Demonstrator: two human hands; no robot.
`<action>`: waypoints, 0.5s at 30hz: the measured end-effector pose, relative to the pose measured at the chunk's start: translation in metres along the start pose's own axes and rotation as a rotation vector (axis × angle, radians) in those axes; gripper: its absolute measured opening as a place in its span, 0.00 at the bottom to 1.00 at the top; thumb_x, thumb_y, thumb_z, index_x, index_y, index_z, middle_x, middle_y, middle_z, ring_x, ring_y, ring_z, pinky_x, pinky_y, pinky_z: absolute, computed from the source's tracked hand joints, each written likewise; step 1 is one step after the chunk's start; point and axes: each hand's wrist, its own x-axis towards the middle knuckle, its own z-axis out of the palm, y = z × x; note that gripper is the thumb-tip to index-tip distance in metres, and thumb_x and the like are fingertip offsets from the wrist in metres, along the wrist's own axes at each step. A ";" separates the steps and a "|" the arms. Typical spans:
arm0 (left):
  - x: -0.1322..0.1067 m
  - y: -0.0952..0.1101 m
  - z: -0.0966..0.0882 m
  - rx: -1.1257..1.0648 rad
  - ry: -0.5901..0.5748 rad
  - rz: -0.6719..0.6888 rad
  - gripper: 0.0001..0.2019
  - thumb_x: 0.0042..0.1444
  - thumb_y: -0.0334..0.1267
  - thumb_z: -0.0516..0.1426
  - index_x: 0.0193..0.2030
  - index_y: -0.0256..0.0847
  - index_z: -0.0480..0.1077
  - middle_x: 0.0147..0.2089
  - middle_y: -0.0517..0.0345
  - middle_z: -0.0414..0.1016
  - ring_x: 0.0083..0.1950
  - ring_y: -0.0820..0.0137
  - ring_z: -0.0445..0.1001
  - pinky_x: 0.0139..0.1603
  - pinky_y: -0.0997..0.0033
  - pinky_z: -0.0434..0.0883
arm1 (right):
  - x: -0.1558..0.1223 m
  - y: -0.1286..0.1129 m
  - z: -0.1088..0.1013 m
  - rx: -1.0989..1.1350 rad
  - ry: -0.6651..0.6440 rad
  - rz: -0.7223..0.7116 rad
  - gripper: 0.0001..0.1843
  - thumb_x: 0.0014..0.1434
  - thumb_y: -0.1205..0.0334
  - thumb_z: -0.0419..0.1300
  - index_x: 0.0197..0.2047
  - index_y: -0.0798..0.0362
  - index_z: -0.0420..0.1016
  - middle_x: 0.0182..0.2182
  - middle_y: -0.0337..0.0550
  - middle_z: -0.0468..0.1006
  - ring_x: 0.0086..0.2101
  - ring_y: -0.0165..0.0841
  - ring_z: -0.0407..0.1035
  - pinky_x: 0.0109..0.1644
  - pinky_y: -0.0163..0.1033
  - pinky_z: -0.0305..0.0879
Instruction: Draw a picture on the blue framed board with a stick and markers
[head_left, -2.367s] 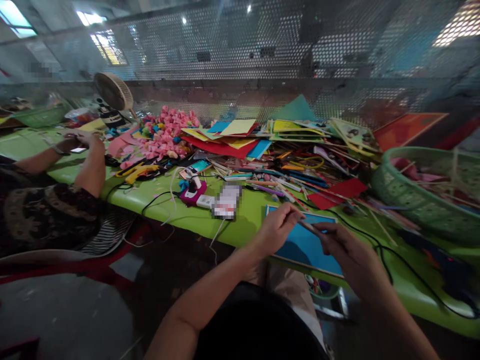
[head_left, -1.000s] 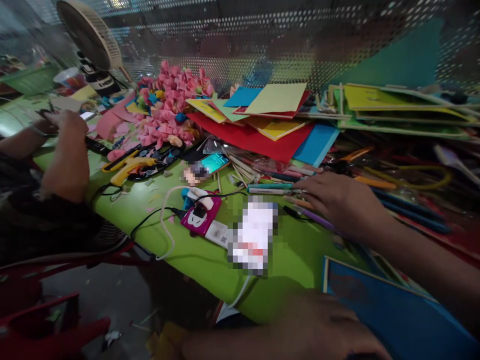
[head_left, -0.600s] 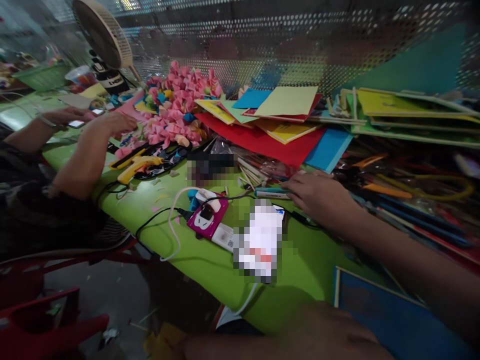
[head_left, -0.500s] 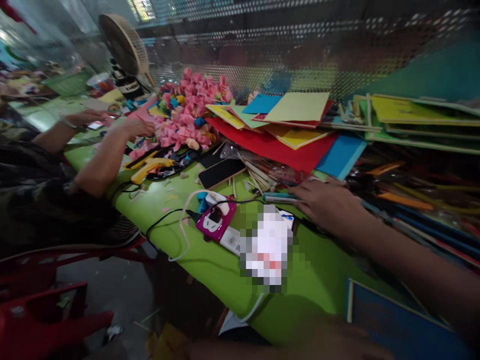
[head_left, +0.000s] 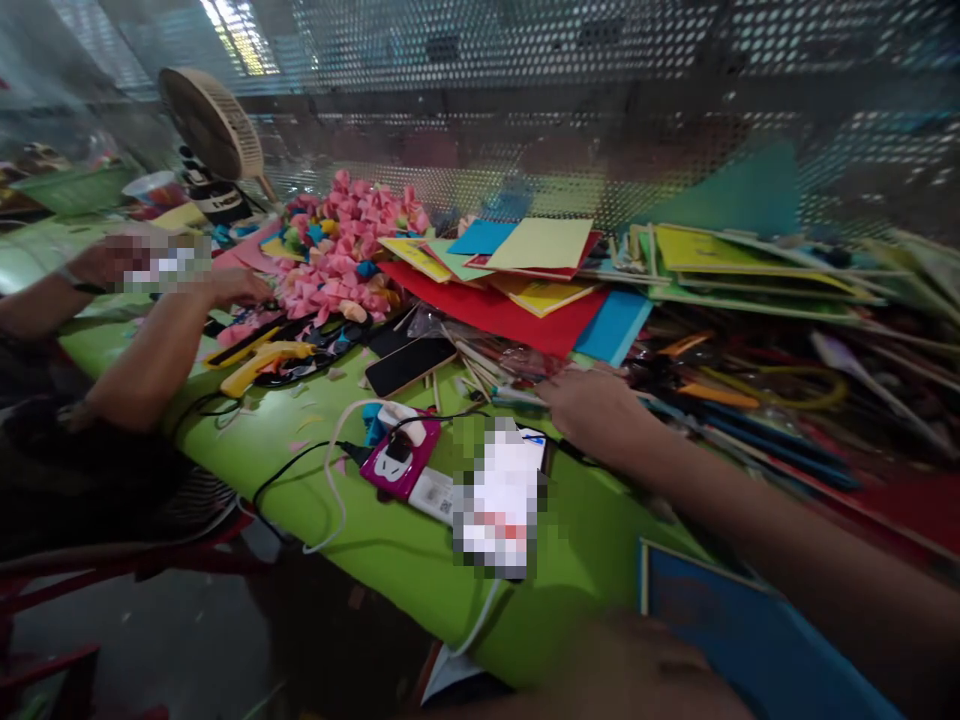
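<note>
My right hand (head_left: 592, 412) reaches in from the right over the green table (head_left: 585, 540). Its fingers curl down at the end of a thin teal-and-white stick-like item (head_left: 519, 396); the fingertips are partly hidden. At the bottom edge is my left hand (head_left: 637, 660), smeared by motion, so its fingers cannot be made out. It is close to a blue panel with a pale edge (head_left: 720, 610). Between my hands lies a lit phone (head_left: 504, 490), its screen blurred out, beside a magenta power strip (head_left: 401, 460) with plugs and cables.
Coloured sheets (head_left: 540, 245) and a red sheet (head_left: 517, 322) are piled behind, against a perforated screen. A dark phone (head_left: 411, 366), a yellow glue gun (head_left: 262, 365) and pink paper pieces (head_left: 337, 280) lie further left. Another person's arm (head_left: 150, 340) works there, near a fan (head_left: 210, 125).
The view has swung right, so the table's things sit further left. My right hand stays at the teal-and-white item. The other person's hands remain near the pink pieces.
</note>
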 end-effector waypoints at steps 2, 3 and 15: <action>0.005 0.010 -0.028 -0.058 0.055 0.011 0.14 0.71 0.52 0.58 0.46 0.46 0.79 0.39 0.62 0.88 0.42 0.69 0.86 0.56 0.69 0.76 | -0.007 0.009 -0.008 0.086 -0.002 0.072 0.16 0.66 0.71 0.55 0.48 0.53 0.83 0.42 0.51 0.87 0.40 0.42 0.81 0.38 0.40 0.67; 0.004 0.017 -0.034 -0.065 0.080 -0.010 0.14 0.71 0.51 0.58 0.46 0.45 0.79 0.40 0.61 0.88 0.44 0.69 0.86 0.57 0.69 0.76 | -0.013 0.016 -0.012 0.140 0.025 0.100 0.16 0.68 0.69 0.55 0.49 0.51 0.83 0.43 0.49 0.87 0.41 0.41 0.81 0.37 0.39 0.66; 0.001 0.041 -0.044 -0.099 0.090 -0.072 0.15 0.70 0.50 0.58 0.42 0.43 0.80 0.37 0.59 0.86 0.40 0.68 0.84 0.48 0.70 0.75 | -0.102 0.066 -0.007 0.097 0.007 0.314 0.21 0.70 0.59 0.54 0.62 0.50 0.79 0.51 0.52 0.84 0.46 0.46 0.79 0.36 0.40 0.64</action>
